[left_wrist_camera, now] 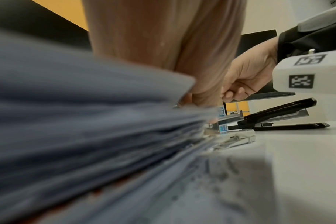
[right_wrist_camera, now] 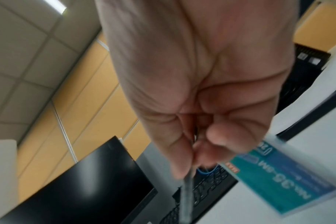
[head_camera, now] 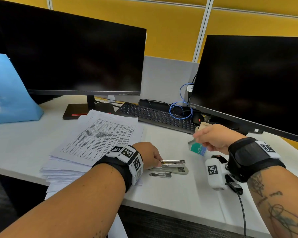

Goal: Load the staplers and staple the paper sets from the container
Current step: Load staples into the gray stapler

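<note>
A silver stapler (head_camera: 173, 164) lies on the white desk (head_camera: 179, 191) with its top swung open. My left hand (head_camera: 157, 161) grips its rear end. A loose metal pusher piece (head_camera: 160, 174) lies just in front of it. My right hand (head_camera: 196, 136) hovers to the right and pinches a blurred strip of staples (right_wrist_camera: 186, 195) between thumb and finger. A teal staple box (head_camera: 198, 149) shows right under that hand; whether the fingers hold it I cannot tell. A black stapler (left_wrist_camera: 278, 115) sits under my right wrist. The stack of printed paper (head_camera: 96, 140) lies left of the silver stapler.
Two dark monitors (head_camera: 72, 57) (head_camera: 255, 79) stand at the back, with a black keyboard (head_camera: 155, 115) and a looped blue cable (head_camera: 181, 110) between them. A blue bag (head_camera: 9, 93) stands at the far left. The desk's front edge runs just below my wrists.
</note>
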The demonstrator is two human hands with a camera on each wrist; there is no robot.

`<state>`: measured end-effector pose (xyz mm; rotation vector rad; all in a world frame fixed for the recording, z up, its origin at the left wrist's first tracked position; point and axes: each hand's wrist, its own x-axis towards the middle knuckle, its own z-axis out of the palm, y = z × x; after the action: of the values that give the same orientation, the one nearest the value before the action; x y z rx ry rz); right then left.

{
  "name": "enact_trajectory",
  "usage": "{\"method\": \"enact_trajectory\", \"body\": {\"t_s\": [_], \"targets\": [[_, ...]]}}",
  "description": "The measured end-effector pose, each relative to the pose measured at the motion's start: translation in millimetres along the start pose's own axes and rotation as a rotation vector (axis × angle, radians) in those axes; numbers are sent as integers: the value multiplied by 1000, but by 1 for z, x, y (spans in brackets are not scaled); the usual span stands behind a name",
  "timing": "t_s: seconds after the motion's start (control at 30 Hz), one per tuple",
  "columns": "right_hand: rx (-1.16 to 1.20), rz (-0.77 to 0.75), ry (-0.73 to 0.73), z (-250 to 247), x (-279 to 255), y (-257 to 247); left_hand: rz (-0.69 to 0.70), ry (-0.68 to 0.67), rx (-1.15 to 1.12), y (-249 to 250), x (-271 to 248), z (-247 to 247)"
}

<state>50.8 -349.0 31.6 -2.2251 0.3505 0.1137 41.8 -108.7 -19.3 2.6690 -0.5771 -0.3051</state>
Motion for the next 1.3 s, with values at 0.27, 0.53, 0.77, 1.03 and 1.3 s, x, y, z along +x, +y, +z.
{"method": "enact_trajectory", "body": {"t_s": [0.27, 0.53, 0.77, 1.03, 1.3], "targets": [[-210, -194, -260, 28, -12, -2, -4, 17, 4, 1, -1, 0], [-616, -337, -222, 45, -24, -5, -19, 15, 7, 1, -1, 0], [-720, -399, -167, 50, -26, -8, -11, 7, 16, 1, 0, 0], [-746, -395, -189, 50, -31, -8, -12, 10, 6, 1, 1, 1], [-633, -366, -215, 46, -30, -4, -16, 1, -9, 0, 1, 1]]}}
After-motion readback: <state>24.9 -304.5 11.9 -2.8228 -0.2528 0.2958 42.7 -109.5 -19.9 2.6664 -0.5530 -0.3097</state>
